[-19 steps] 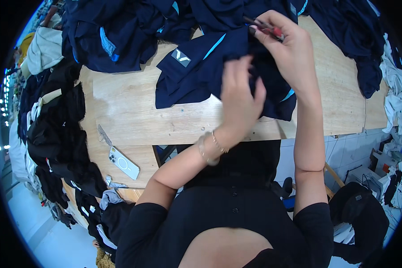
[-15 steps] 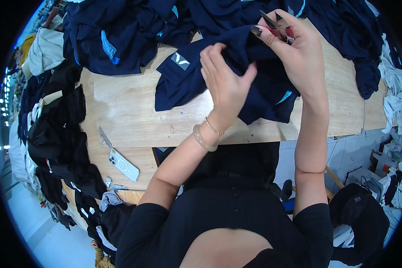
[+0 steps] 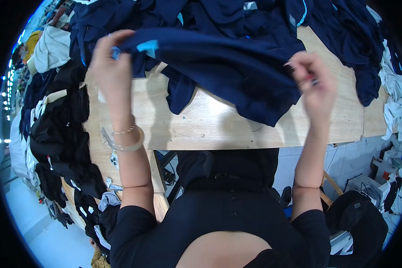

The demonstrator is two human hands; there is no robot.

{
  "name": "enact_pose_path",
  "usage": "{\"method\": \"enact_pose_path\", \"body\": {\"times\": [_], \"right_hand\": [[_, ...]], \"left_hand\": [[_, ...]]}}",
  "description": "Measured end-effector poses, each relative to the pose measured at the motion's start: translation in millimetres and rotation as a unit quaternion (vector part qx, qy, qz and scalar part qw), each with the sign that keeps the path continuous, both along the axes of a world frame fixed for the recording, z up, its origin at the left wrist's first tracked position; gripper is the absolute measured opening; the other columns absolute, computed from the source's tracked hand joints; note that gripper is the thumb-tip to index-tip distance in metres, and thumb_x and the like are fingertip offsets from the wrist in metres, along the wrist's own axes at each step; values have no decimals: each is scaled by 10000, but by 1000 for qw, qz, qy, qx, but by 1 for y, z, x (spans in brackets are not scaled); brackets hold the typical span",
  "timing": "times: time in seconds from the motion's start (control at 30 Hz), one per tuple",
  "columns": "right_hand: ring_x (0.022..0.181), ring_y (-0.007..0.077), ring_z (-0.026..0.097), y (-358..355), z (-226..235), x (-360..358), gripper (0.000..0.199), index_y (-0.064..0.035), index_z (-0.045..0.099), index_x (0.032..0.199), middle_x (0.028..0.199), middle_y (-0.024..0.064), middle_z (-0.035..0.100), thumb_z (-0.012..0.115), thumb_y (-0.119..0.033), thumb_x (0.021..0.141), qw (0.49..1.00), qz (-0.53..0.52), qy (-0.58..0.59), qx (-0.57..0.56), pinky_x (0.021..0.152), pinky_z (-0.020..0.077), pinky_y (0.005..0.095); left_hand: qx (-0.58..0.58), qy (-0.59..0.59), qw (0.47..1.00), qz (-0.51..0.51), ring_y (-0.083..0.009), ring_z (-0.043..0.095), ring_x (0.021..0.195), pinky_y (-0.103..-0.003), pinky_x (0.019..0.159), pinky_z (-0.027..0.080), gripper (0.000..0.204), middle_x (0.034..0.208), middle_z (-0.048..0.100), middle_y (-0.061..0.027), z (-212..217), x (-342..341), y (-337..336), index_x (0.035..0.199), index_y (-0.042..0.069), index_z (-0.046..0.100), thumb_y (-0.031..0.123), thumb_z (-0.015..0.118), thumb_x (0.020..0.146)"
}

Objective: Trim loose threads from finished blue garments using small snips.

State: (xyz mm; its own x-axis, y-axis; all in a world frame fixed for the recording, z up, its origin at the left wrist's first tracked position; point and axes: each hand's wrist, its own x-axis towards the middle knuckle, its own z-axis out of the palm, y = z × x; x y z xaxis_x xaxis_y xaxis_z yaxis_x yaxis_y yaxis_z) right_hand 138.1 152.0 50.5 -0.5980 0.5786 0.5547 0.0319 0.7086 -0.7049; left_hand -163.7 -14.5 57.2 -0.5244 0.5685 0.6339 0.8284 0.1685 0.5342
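Observation:
A navy blue garment (image 3: 219, 62) with a light blue patch (image 3: 148, 47) is stretched between my two hands above the wooden table. My left hand (image 3: 111, 67) is closed on its left end, blurred by motion. At the garment's right end, my right hand (image 3: 316, 85) is closed on the cloth, also blurred. A bit of red and metal shows within the right fingers, part of the small snips; most of that tool is hidden. A lower flap (image 3: 181, 91) of navy cloth hangs toward the tabletop (image 3: 219, 129).
More navy garments (image 3: 335, 40) lie heaped along the far side. Black clothes (image 3: 58, 134) are piled at the left, and white cloth (image 3: 391, 85) hangs at the right. A phone (image 3: 114, 158) lies near the table's left front edge, partly behind my left forearm.
My left hand has moved left and taken hold of the garment, which is now spread sideways. My right hand has come down and slightly right, and the snips' blades no longer show.

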Motion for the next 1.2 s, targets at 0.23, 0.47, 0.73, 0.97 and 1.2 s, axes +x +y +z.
{"method": "enact_pose_path", "body": {"times": [0.23, 0.47, 0.73, 0.97, 1.2], "right_hand": [[639, 67, 583, -52, -62, -16, 51, 20, 592, 875, 719, 43, 596, 631, -13, 872, 991, -46, -30, -122, 559, 512, 211], [627, 67, 479, -65, -58, -10, 86, 17, 612, 879, 719, 10, 551, 672, 35, 821, 986, -47, 1, -160, 578, 393, 185], [656, 77, 588, -70, -55, 3, 69, 34, 621, 897, 773, 46, 613, 643, 35, 832, 990, -25, -3, -139, 548, 531, 210], [637, 21, 421, -67, -60, 4, 145, -32, 594, 971, 721, -47, 497, 647, 22, 847, 955, -51, -8, -292, 563, 318, 162], [597, 74, 438, -77, -32, 15, 321, -51, 522, 1079, 764, 1, 497, 398, -337, 1005, 810, 37, 103, -575, 558, 346, 209]], "left_hand": [[-28, -296, 941, -160, -157, 563, 909, -253, 775, 445, 301, 1022, 573, -83, -53, 113, -28, 1038, 10, 610, -78, 484, 779], [69, -882, 432, -175, -79, 563, 829, -196, 640, 423, 341, 969, 632, -46, -79, 170, 3, 1156, 54, 557, 334, 528, 964], [155, -837, 485, -199, -135, 637, 867, -225, 817, 511, 185, 934, 654, -47, -65, 150, 6, 917, 27, 632, 203, 584, 942], [184, -807, 517, -220, -182, 661, 904, -315, 933, 509, 222, 920, 671, -81, -43, 160, 7, 873, -9, 655, 167, 551, 958], [199, -788, 535, -230, -191, 662, 901, -317, 916, 518, 219, 910, 665, -73, -43, 161, 7, 862, -11, 657, 170, 570, 949]]}}
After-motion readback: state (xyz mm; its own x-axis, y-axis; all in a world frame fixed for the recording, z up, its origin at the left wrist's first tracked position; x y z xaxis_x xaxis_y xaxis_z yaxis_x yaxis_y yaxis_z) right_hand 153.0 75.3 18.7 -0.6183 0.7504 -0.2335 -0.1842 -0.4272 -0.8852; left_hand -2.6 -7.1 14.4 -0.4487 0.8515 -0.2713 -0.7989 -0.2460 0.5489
